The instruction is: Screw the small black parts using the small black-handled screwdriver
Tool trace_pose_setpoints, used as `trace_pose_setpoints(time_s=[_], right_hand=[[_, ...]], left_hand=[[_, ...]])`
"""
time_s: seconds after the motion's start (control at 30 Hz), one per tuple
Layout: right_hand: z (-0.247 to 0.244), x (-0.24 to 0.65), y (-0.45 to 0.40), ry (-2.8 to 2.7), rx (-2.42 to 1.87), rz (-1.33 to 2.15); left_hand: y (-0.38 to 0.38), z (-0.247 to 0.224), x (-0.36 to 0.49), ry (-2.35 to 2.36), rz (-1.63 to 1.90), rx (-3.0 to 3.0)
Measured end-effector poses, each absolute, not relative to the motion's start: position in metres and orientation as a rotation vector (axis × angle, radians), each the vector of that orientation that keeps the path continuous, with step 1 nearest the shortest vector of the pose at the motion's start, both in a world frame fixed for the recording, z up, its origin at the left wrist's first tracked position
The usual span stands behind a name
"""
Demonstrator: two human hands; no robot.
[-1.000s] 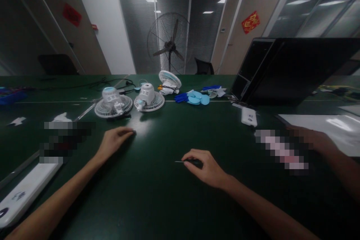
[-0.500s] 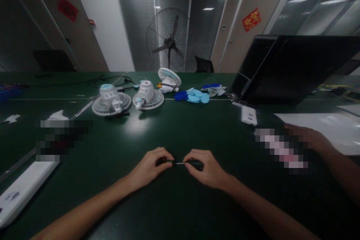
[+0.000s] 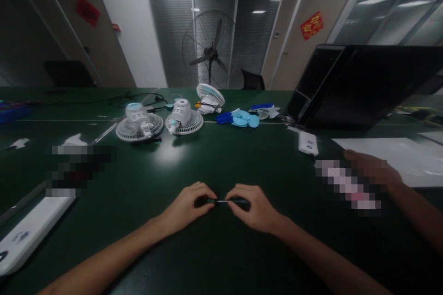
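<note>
Near the front middle of the dark green table (image 3: 207, 253), my right hand (image 3: 254, 205) is closed round the dark handle of a screwdriver (image 3: 242, 201). Its thin metal shaft points left, towards my left hand (image 3: 194, 200). The fingers of my left hand are pinched on a small dark part (image 3: 209, 201) with a greenish edge. The tip of the shaft meets or nearly meets this part; the exact contact is too small to tell. Both hands rest low over the table.
White fans (image 3: 140, 124) stand at the back left, with blue gloves (image 3: 238, 118) beside them. A black monitor (image 3: 363, 87) stands at the right. Another person's hand (image 3: 374, 170) lies near a white sheet (image 3: 415, 161). A long white object (image 3: 38, 230) is at the left.
The view has shifted slightly. The other person's hand has moved a little to the left. My two hands keep nearly the same pose and grip.
</note>
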State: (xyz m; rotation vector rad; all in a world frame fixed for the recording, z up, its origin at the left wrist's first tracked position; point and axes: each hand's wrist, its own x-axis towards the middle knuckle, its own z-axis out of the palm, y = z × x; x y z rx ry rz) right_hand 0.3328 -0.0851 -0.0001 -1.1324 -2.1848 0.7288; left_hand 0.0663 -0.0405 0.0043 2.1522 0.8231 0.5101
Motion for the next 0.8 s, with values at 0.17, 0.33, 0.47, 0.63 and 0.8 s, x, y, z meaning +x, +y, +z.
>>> trace_pose_setpoints(time_s=[0.17,0.33,0.47,0.63,0.8], right_hand=[[0.0,0.333,-0.087,-2.211,-1.126,0.71],[0.002,0.327,-0.088,-2.216,-1.082,0.699],[0.003,0.324,-0.087,-2.142,-1.083,0.668],[0.0,0.329,-0.086,-2.082,-1.069,0.653],[0.0,0.333,-0.085,-2.032,-1.084,0.692]], left_hand=[[-0.041,0.004,0.067,0.794,0.51,2.172],[-0.04,0.0,0.069,0.775,0.517,2.226],[-0.04,-0.004,0.068,0.806,0.499,2.285],[-0.045,-0.007,0.051,0.764,0.472,2.318],[-0.014,-0.007,0.004,0.781,0.455,2.368]])
